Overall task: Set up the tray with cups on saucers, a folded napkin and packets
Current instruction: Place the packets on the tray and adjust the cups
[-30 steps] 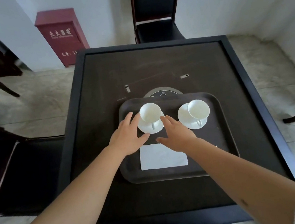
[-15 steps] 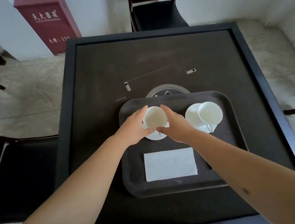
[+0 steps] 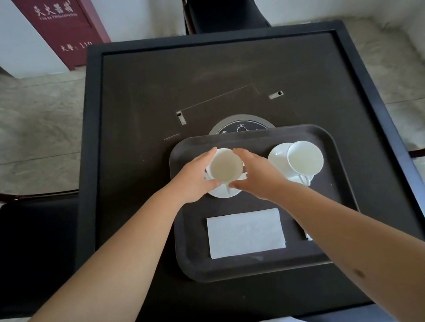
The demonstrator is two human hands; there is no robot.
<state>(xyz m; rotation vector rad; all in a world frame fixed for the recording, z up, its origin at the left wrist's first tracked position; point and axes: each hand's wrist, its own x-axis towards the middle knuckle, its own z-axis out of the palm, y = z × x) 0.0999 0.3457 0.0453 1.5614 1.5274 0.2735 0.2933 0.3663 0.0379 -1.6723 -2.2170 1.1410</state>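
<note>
A: White cup [image 3: 224, 168], where is it?
B: Over its saucer [image 3: 224, 192] on the tray [image 3: 342, 197], left hand [image 3: 195, 179] and right hand [image 3: 258, 175] cupped round its sides.
A: And the rest?
B: Second cup [image 3: 305, 158] to the right, napkin [image 3: 245, 233] nearer.

The tray [image 3: 327, 248] looks like dark matt plastic with a finely textured face. Both cups, the held one [image 3: 224, 166] and the right one [image 3: 305, 158], and their saucers [image 3: 222, 192] [image 3: 278, 159] are glossy white ceramic. The napkin [image 3: 244, 233] is soft, matt white paper. The surface [image 3: 141, 89] is dull, dark and faintly scuffed, with a smoother black frame.
</note>
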